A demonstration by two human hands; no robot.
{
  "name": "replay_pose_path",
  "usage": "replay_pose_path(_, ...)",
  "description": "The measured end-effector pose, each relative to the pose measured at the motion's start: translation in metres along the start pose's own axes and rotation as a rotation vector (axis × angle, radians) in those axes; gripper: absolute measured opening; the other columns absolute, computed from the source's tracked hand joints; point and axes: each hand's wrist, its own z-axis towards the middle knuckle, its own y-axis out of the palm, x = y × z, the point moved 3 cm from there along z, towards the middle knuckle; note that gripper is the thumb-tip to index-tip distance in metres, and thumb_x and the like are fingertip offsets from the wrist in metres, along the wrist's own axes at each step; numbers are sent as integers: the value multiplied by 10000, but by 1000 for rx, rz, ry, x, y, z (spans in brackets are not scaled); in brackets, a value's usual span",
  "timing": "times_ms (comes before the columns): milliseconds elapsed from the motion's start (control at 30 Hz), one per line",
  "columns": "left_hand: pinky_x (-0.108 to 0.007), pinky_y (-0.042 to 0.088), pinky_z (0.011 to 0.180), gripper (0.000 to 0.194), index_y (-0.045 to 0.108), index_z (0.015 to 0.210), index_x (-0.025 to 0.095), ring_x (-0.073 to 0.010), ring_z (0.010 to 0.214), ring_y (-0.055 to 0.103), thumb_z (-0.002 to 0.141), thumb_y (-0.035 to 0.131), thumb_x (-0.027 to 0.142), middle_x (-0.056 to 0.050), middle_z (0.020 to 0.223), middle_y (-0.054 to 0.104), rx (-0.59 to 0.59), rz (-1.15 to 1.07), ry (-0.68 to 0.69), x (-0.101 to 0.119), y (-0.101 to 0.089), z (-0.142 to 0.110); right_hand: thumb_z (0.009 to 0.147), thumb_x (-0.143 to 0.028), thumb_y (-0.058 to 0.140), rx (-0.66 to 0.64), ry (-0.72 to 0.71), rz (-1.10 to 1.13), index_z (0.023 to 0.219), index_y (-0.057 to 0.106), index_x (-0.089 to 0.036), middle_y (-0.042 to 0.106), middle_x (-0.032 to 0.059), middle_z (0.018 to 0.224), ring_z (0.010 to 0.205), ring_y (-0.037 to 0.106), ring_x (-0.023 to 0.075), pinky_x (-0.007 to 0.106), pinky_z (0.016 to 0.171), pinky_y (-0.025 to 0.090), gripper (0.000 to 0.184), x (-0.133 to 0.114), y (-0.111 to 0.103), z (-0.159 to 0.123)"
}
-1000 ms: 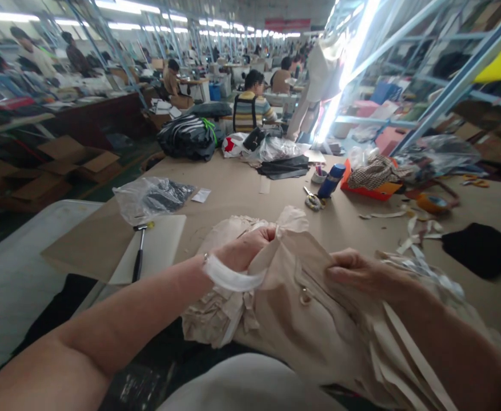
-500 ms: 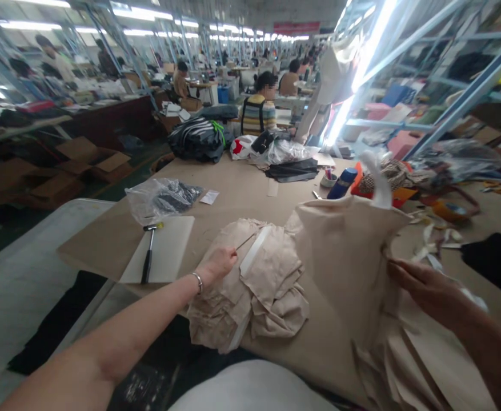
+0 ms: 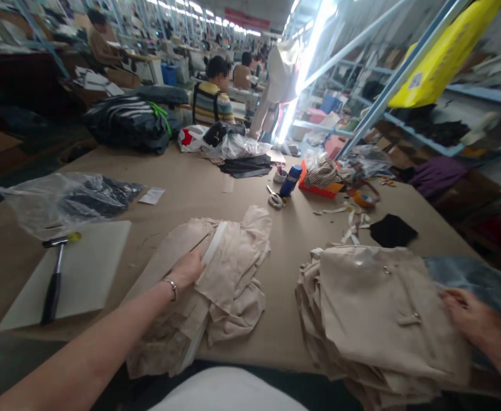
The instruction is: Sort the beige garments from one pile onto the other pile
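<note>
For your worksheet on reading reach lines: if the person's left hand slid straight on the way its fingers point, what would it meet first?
The left hand points up and right; it would probably first meet the white strip on the crumpled beige pile.

Long workshop hall; tube lights (image 3: 308, 34) overhead, blue metal shelving (image 3: 387, 97) right, tan desk (image 3: 199, 188), seated workers (image 3: 211, 94) beyond.

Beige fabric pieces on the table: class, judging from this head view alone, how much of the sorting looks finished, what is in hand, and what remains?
Done: a flat stack of beige pieces lies at the right, the right hand at its edge. In hand: the left hand rests on the crumpled pile, by a white strip. Left: that pile is still jumbled, so several pieces seem to remain.
</note>
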Motion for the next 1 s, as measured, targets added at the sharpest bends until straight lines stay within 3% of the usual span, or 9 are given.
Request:
replay_pose_path(100,-283,394,666,174,590,863,150,-223,798,622,826,456,255,-127,852,673,53,4,57,12,-12,-18,798,-621,416,141,-102,-123,907,639,-179,634,267,886,750,613,305,442,639,448,507,-39,13,9)
replay_pose_path(167,-277,385,658,172,585,884,160,-202,755,610,851,438,244,-102,817,664,78,15,155,27,-23,-38,891,-513,362,195,-341,-58,1039,614,-161,626,227,1004,893,604,292,422,750,463,457,-116,34,7)
replay_pose_path(333,-268,392,637,245,585,886,177,-173,705,577,808,392,48,-71,795,632,114,138,552,69,-54,-94,904,-156,453,-11,-1108,70,1283,494,-199,512,92,1296,1241,399,270,404,1033,343,384,-358,86,-33)
replay_pose_path(433,-283,425,635,233,577,897,179,-180,687,559,813,410,41,-59,781,606,213,227,689,74,-73,-114,880,-122,494,-255,-1324,49,1200,546,-225,556,68,1218,1175,445,264,397,991,349,340,-429,103,-47)
replay_pose_path(533,-354,467,762,173,577,888,172,-213,822,572,840,443,73,-73,859,610,372,221,708,65,-87,-126,888,-131,490,-485,-1237,27,901,597,-183,611,30,863,794,557,169,275,704,403,119,-440,107,-39)
replay_pose_path(667,-440,386,990,115,591,938,176,-251,1118,499,872,500,199,-95,1099,590,536,-234,670,61,-88,-147,908,-212,497,-432,-886,105,774,563,-169,593,30,807,682,533,141,262,600,323,156,-426,106,-22)
replay_pose_path(767,-334,491,805,250,567,1051,167,-189,903,584,836,567,295,-88,1021,606,230,-880,337,68,-60,-145,884,-281,535,-346,-670,191,751,549,-167,604,48,818,709,541,166,275,617,308,175,-426,117,-36)
replay_pose_path(867,-299,506,714,464,495,1208,166,-175,832,611,813,587,390,-97,1035,626,-87,-1450,-40,83,-24,-136,885,-271,478,-381,-626,373,787,540,-167,597,52,787,696,531,174,277,611,306,155,-439,140,-82)
replay_pose_path(1000,-285,497,732,356,619,935,99,-199,828,634,762,642,409,-114,860,675,-10,-1726,-366,85,-3,-128,820,-231,480,-590,-467,749,863,513,-174,556,2,740,673,499,144,241,607,335,79,-451,168,-138)
